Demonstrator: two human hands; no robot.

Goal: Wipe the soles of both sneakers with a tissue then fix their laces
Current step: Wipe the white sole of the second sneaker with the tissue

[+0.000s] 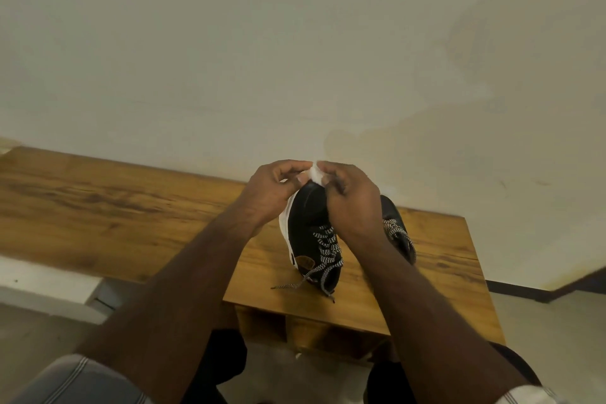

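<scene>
Sneaker (310, 233), black with a white rubber sole, stands tipped toe-up on the wood-grain worktop (131, 207), its zigzag black-and-white laces (328, 249) trailing loose. Both hands meet at the toe: left hand (272, 192) and right hand (354, 203) each have their grip pinched on a soft, crumpled white tissue (315, 173). Second sneaker (396, 226) sits just behind the right wrist.

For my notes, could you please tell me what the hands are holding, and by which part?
Both the left hand and right hand pinch a small white tissue by its opposite edges, above the black sneaker's toe.
</scene>
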